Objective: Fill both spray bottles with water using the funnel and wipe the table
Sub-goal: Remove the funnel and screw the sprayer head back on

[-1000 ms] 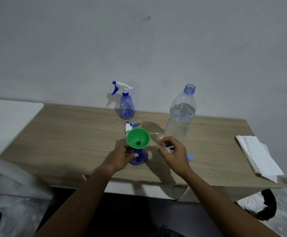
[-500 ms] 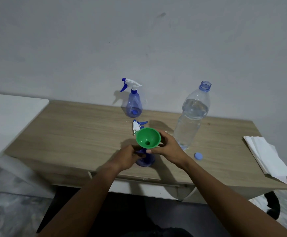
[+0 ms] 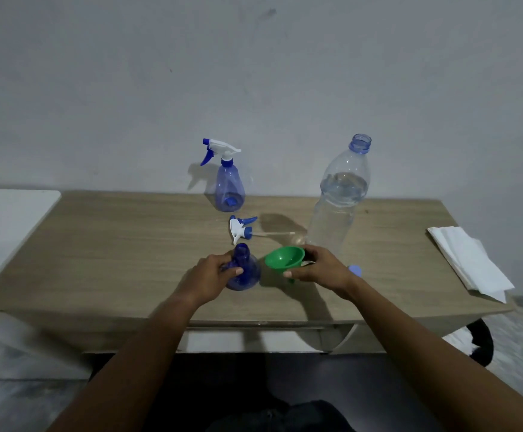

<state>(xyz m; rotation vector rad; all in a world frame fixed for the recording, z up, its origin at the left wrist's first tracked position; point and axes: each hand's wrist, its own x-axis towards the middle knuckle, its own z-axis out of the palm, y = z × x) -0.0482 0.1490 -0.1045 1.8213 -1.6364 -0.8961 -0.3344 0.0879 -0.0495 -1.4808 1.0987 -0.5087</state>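
My left hand (image 3: 210,275) grips the near blue spray bottle (image 3: 245,269), which stands uncapped near the front of the wooden table (image 3: 113,251). My right hand (image 3: 319,269) holds the green funnel (image 3: 284,259) just right of that bottle, tilted and clear of its neck. The bottle's white-and-blue spray head (image 3: 241,228) lies on the table behind it. A second blue spray bottle (image 3: 229,185) stands capped at the back. The tall clear water bottle (image 3: 338,201), open and partly full, stands to the right.
A small blue cap (image 3: 355,270) lies by my right wrist. Folded white paper towels (image 3: 469,260) rest at the table's right end. A white surface (image 3: 7,219) adjoins the table on the left. The wall runs close behind.
My right hand took hold of the funnel and lifted it off the near bottle's neck to the right. My left hand kept its grip on the bottle.
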